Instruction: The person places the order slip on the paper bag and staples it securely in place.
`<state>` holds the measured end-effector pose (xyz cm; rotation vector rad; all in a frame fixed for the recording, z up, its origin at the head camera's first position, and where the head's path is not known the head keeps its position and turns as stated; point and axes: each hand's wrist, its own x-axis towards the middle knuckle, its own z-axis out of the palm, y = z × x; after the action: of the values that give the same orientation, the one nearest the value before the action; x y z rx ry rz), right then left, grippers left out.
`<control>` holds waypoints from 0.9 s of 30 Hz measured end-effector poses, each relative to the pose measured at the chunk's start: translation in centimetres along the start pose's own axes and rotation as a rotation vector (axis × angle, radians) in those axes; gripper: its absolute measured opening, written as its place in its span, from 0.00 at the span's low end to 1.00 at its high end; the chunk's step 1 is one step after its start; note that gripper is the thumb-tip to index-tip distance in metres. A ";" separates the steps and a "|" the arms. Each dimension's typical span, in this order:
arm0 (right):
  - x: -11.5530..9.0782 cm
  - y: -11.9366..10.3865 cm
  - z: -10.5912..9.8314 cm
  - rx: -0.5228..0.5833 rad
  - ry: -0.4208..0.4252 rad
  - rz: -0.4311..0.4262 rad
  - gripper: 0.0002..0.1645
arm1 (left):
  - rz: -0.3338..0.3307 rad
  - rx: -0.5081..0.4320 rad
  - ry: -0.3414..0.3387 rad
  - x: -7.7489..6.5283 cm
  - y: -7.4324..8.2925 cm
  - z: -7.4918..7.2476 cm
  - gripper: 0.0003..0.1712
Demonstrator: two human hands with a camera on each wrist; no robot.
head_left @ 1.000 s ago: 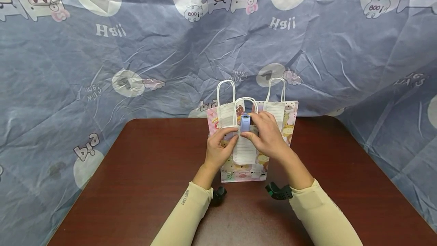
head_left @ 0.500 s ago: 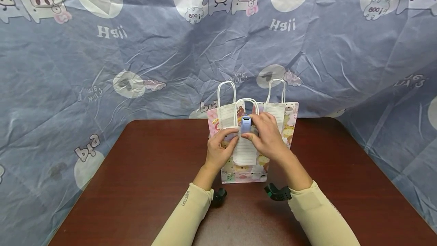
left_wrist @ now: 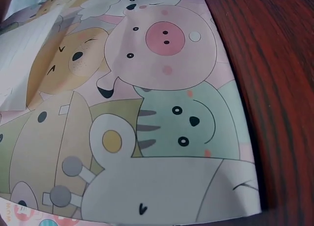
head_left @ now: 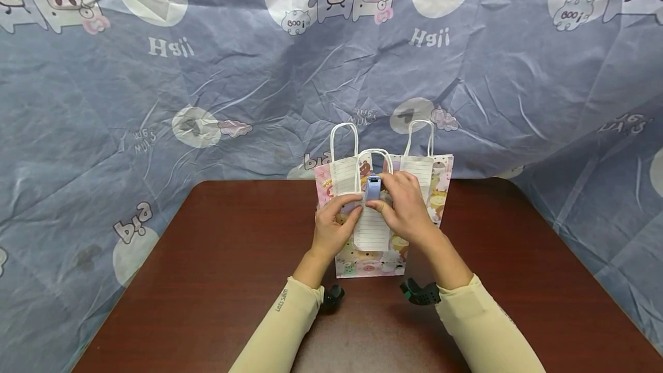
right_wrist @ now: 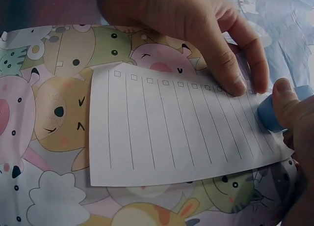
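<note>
A paper bag (head_left: 368,268) with cartoon animals and white handles stands on the table, a lined sheet of paper (head_left: 373,233) lying against its front. My left hand (head_left: 330,228) pinches the sheet and the bag's top edge, thumb in front. In my right hand (head_left: 409,205) is a small blue stapler (head_left: 373,190), gripped between thumb and fingers over the top of the sheet. The right wrist view shows the right thumb (right_wrist: 283,96) pressed on the stapler's end, beside the left fingertips. Bag and sheet fill much of the left wrist view, where no fingers show.
Two similar bags stand behind, a pink one (head_left: 323,172) at left and another (head_left: 442,183) at right, each with a lined sheet at its top. The brown table (head_left: 238,246) extends to both sides. A blue patterned cloth (head_left: 233,62) hangs behind it.
Both hands stay in place on the bag, sheet and stapler. The head view has shifted very slightly.
</note>
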<state>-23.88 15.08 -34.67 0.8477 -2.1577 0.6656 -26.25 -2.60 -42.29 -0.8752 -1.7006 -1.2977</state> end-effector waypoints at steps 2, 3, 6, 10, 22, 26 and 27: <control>0.0 0.0 0.0 -0.006 -0.006 0.000 0.29 | -0.004 -0.003 0.000 0.0 0.0 0.0 0.12; 0.0 -0.1 -0.1 -0.010 -0.006 0.000 0.29 | -0.005 -0.003 -0.001 -0.1 0.0 0.0 0.12; 0.0 -0.1 -0.1 -0.018 -0.013 0.003 0.29 | -0.006 -0.009 -0.003 0.0 0.1 -0.1 0.12; 0.0 -0.2 -0.2 -0.034 -0.021 0.014 0.29 | 0.001 -0.018 -0.008 0.1 0.1 -0.1 0.12; 0.0 -0.4 -0.5 -0.065 -0.068 0.041 0.36 | -0.032 -0.022 -0.015 0.1 0.1 -0.2 0.12; -0.1 -0.3 -0.5 -0.057 -0.053 0.017 0.36 | -0.028 -0.016 -0.017 0.1 0.1 -0.2 0.13; -0.1 -0.3 -0.5 -0.053 -0.048 0.014 0.35 | -0.025 -0.014 -0.016 0.1 0.0 -0.2 0.13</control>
<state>-23.37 15.22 -34.40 0.8294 -2.2164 0.5980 -26.24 -2.73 -42.14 -0.8773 -1.7223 -1.3234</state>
